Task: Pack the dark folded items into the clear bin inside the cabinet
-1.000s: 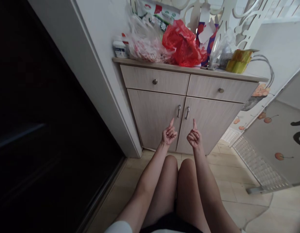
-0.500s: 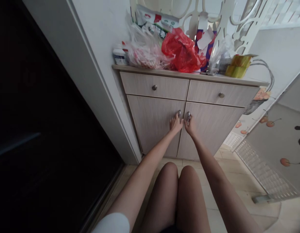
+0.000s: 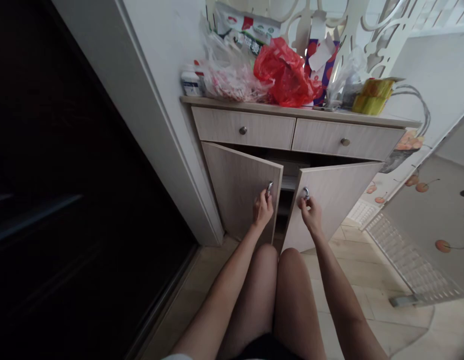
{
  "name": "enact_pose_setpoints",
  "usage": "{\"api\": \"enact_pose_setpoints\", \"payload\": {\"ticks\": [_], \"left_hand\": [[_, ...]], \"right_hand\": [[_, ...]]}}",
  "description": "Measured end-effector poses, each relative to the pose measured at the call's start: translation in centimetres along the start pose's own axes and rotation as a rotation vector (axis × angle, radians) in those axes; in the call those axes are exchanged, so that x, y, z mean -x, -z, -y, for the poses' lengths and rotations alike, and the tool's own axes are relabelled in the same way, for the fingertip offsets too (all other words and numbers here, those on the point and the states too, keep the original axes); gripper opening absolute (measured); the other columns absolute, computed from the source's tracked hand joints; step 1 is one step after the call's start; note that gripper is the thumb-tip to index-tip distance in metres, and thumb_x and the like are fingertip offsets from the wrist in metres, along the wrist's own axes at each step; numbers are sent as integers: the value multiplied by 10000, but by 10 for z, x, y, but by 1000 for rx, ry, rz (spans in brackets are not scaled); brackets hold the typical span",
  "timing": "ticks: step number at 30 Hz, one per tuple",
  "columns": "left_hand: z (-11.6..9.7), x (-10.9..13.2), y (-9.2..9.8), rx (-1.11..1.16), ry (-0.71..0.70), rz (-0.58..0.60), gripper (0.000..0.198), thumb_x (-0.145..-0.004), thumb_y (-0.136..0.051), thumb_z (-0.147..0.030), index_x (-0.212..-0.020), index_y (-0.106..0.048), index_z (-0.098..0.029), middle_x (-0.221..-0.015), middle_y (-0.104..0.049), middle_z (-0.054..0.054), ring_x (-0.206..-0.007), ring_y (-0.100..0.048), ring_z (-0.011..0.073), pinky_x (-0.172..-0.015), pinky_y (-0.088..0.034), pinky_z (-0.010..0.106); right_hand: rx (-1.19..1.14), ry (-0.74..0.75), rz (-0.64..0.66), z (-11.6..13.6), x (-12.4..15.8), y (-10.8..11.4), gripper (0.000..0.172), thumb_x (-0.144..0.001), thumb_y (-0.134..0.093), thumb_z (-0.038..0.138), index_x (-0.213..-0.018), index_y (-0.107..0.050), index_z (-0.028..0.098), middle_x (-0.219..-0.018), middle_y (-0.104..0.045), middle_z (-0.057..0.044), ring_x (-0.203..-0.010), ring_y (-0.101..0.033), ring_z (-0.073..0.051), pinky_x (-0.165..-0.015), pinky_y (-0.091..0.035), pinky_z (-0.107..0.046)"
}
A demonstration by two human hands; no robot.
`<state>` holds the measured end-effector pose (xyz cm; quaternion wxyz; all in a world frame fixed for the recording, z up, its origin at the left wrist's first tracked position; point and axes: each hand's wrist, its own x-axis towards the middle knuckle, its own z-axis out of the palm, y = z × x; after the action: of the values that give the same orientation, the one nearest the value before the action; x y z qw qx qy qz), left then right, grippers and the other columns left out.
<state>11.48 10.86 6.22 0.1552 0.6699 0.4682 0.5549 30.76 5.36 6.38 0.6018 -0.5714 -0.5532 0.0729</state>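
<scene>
A pale wood-grain cabinet stands before me, its left door (image 3: 239, 185) and right door (image 3: 337, 195) both partly swung out toward my knees. My left hand (image 3: 263, 209) grips the metal door handle (image 3: 270, 187) on the left door. On the other door, my right hand (image 3: 310, 212) has its fingers closed round a matching handle (image 3: 306, 192). Through the gap between the doors a shelf (image 3: 289, 182) shows in the dark inside; what lies deeper is hard to make out. Above are two closed drawers with round knobs (image 3: 243, 130).
Crowding the cabinet top are a red plastic bag (image 3: 286, 75), a clear bag (image 3: 232, 80), a white bottle (image 3: 190, 82), a purple box (image 3: 322, 65) and a yellow package (image 3: 372, 97). A dark door (image 3: 66, 175) is at left, a cherry-patterned panel (image 3: 430, 210) at right.
Both cabinet doors, shut before, have swung outward, and the dark interior shows between them. My hands have come back toward me and moved apart with the handles.
</scene>
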Motion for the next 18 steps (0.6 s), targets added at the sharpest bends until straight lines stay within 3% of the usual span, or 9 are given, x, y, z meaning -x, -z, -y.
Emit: {"api": "enact_pose_setpoints", "payload": {"ticks": [6,11,18], "left_hand": [[22,45,70,33,8,-206,421,-906,-559,-561,-1111,-609,-196,-961,-702,141,-953,-673,265,-912,-500,409],[37,67,119,19,28,-343,515,-891,-512,-638,-1110,-598,-180,-956,-699,127,-908,-692,234,-821,-540,357],[66,73,196,-97,58,-543,464,-843,-538,-601,-1011,-619,-176,-944,-716,129,-883,-706,246,-768,-564,357]], "right_hand": [[142,-55,-106,16,56,82,539,-907,-456,694,-708,-594,213,-658,-635,-41,-671,-576,-195,-666,-440,-322],[183,-134,-175,23,90,137,594,-891,-422,742,-717,-590,200,-669,-643,-42,-676,-594,-196,-664,-431,-320],[299,-252,-367,-5,117,207,627,-838,-412,801,-677,-534,208,-598,-571,-42,-601,-528,-205,-601,-381,-333]]}}
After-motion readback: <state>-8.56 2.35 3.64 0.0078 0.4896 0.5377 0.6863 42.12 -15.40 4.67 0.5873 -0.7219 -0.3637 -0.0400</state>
